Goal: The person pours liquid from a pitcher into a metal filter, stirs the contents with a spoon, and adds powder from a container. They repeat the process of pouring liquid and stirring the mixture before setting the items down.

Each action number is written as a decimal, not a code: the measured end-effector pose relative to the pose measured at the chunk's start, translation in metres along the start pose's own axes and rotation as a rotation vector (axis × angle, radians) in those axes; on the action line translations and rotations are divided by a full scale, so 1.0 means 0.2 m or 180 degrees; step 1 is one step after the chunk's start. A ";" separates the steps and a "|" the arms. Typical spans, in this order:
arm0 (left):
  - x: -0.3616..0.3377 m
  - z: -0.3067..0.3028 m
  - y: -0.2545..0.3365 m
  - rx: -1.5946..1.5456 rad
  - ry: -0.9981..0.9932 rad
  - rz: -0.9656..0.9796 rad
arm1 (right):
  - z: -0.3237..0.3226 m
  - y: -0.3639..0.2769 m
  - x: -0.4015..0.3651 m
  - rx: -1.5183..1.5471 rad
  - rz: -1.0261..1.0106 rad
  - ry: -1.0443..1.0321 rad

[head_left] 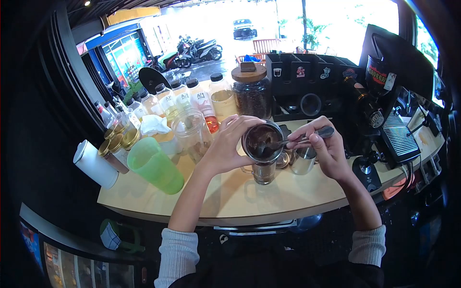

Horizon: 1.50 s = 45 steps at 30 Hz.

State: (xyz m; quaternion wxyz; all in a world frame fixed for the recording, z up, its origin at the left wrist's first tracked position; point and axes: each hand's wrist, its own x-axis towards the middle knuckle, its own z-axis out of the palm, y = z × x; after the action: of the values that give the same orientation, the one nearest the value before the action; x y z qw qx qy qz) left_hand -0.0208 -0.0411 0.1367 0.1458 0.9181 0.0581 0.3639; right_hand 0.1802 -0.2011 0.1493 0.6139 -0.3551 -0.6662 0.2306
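Observation:
My left hand is wrapped around a round cup, its mouth tilted toward me, with dark brown contents coating the inside. In my right hand a metal spoon is pinched by its handle; the spoon's bowl end reaches into the cup. Directly below the cup a clear glass mug stands on the wooden counter, its upper part overlapped by the cup in this view. A small metal pitcher sits just behind my right fingers.
Left on the counter are a green tumbler, a white jug, a clear plastic jar and several capped bottles. A wood-lidded jar of dark beans stands behind. At right are a tamper and an espresso machine.

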 end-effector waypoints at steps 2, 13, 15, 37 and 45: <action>0.00 0.00 0.00 0.0010 -0.0004 0.0025 | 0.00 0.00 0.01 0.0018 0.0133 -0.0069; -0.01 0.00 0.01 0.0127 -0.0007 0.0039 | -0.03 0.01 0.09 0.0289 0.0490 -0.0266; -0.01 0.01 0.02 0.0189 -0.0020 0.0060 | -0.04 -0.01 0.11 0.0220 0.0504 -0.0322; -0.01 0.08 0.05 0.0428 0.0592 -0.0530 | 0.05 0.05 -0.06 -0.2801 -0.1625 -0.0701; -0.01 0.12 0.09 0.0796 0.0753 -0.0421 | 0.08 0.04 -0.06 -0.3248 -0.1865 -0.0975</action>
State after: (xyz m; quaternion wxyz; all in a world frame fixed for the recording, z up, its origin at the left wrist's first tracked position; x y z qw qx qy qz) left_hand -0.0065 -0.0632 0.1241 0.0463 0.8740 0.1798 0.4490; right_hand 0.1652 -0.2026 0.1321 0.3014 -0.3692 -0.8434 -0.2480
